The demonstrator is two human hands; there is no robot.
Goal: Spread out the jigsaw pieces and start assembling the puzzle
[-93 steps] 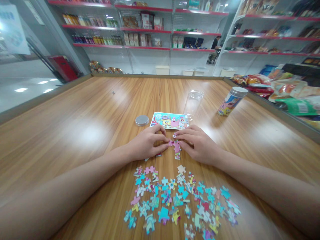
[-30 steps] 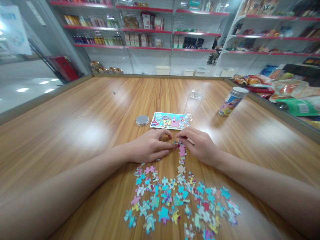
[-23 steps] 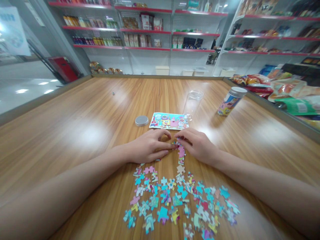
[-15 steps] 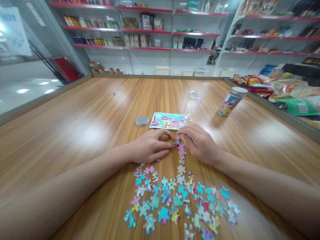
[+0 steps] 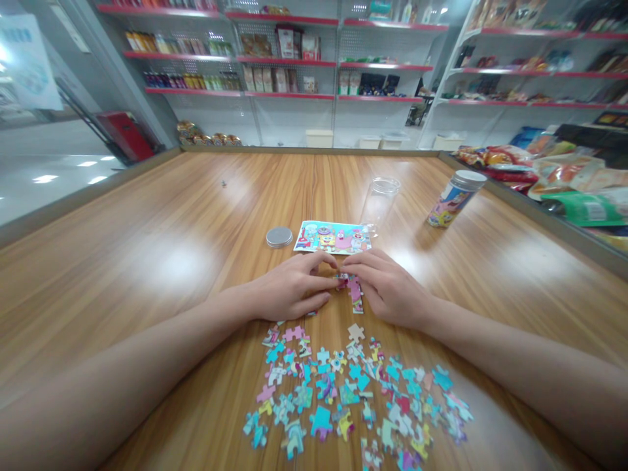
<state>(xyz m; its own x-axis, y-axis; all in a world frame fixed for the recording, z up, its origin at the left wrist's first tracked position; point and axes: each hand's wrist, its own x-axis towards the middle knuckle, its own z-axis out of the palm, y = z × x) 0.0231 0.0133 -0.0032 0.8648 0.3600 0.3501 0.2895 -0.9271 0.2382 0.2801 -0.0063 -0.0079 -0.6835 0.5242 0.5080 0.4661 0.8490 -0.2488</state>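
Observation:
A small joined strip of pink jigsaw pieces (image 5: 356, 297) lies on the wooden table between my hands. My left hand (image 5: 299, 288) comes from the left, fingers curved, with a fingertip pressed on the jigsaw piece (image 5: 343, 280) at the strip's upper left. Over the strip's top end, my right hand (image 5: 392, 288) has its fingers bent together at a piece they mostly cover. Just beyond the fingertips lies the cartoon picture card (image 5: 333, 238). Nearer to me, several loose jigsaw pieces (image 5: 321, 420) in blue, pink and yellow are scattered, with a plain beige piece (image 5: 356, 332) close below the strip.
A round metal lid (image 5: 279, 237) sits left of the card. Behind the card's right end stands a clear jar (image 5: 380, 203). Farther right is a cartoon-printed canister (image 5: 454, 199). Snack bags (image 5: 579, 176) lie past the table's right edge; stocked shelves (image 5: 289, 59) line the back.
My right hand has moved slightly left, its fingers now closing over the strip's top piece. The pink strip has shifted a little away from me. My left hand stays nearly still.

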